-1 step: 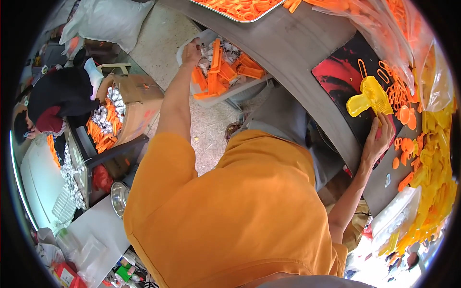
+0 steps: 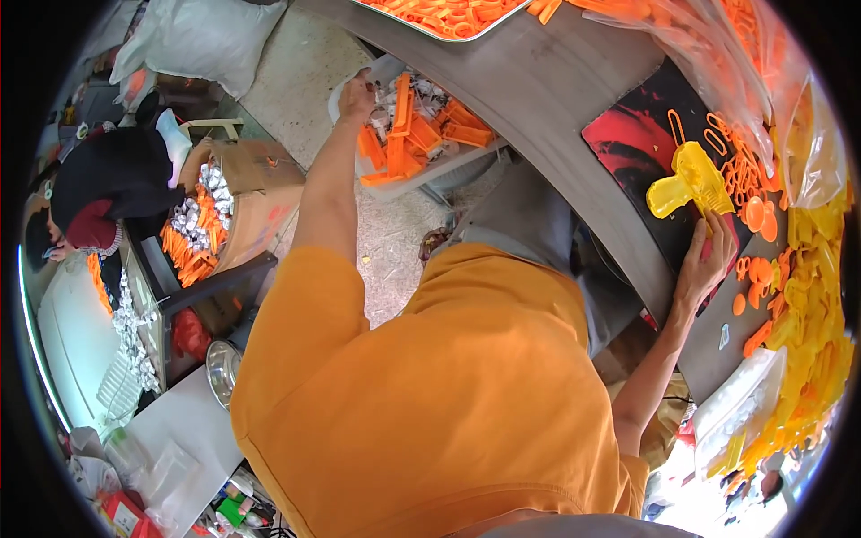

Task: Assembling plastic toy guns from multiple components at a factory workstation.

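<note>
My left hand (image 2: 357, 97) is closed at the far left rim of a whitish plastic bin (image 2: 386, 190). Orange plastic pieces (image 2: 405, 143) and small silvery bits fill this bin, which sits beside the worktable. Over on the right, my right hand (image 2: 706, 267) pinches the near end of a translucent yellow plastic part (image 2: 689, 182) with a broad, flared body. The yellow part lies on a black and red mat (image 2: 628, 139). An orange loop (image 2: 676, 125) touches its far end. The fingertips of my left hand are partly hidden.
Orange loops and discs (image 2: 755, 215) lie right of the mat, beside a heap of yellow parts (image 2: 812, 314). A tray of orange rings (image 2: 448, 20) stands at the far edge. At left, a person in dark clothes (image 2: 112, 184) bends near a cardboard box (image 2: 260, 193).
</note>
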Available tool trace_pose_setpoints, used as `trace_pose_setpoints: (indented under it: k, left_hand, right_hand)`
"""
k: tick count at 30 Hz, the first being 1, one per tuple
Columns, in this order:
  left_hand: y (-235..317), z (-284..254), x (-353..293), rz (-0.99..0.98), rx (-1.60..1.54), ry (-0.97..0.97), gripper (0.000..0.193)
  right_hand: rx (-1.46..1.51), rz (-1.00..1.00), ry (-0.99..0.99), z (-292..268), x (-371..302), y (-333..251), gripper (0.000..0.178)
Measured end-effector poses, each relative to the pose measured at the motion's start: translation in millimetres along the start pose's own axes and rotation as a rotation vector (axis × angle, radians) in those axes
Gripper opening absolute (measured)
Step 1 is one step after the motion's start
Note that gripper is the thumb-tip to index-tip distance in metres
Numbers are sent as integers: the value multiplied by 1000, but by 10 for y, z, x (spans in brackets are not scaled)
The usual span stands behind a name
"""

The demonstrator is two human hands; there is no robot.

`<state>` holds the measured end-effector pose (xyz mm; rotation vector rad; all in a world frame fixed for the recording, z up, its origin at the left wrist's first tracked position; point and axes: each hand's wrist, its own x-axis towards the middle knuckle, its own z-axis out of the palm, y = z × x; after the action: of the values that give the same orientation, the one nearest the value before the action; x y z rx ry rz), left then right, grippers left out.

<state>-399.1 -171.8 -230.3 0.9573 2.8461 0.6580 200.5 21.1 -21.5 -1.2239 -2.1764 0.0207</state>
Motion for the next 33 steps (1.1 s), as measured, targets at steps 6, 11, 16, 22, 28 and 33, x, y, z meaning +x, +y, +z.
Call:
trace_pose_setpoints:
  k: [6, 11, 16, 22, 28, 33]
  left_hand:
    - [304, -110, 54, -106, 76, -197, 22]
    - [81, -436, -72, 125, -487, -144, 21]
    - [1215, -1842, -781, -90, -853, -326, 27]
    - [2271, -2530, -1312, 162, -742, -372, 23]
    - [3121, -2666, -1689, 705, -539, -347, 20]
    - [3823, -2361, -2113, 731, -1110, -640, 27]
  right_hand:
    - [-8, 0, 2, -2, -11, -20, 20]
    - [12, 23, -40, 4, 4, 5, 23]
    - [61, 22, 6, -62, -5, -34, 23]
    - [349, 21, 15, -269, 98, -315, 23]
    - [994, -13, -221, -722, 196, -1481, 28]
    - [1302, 17, -231, -723, 56, -1689, 44]
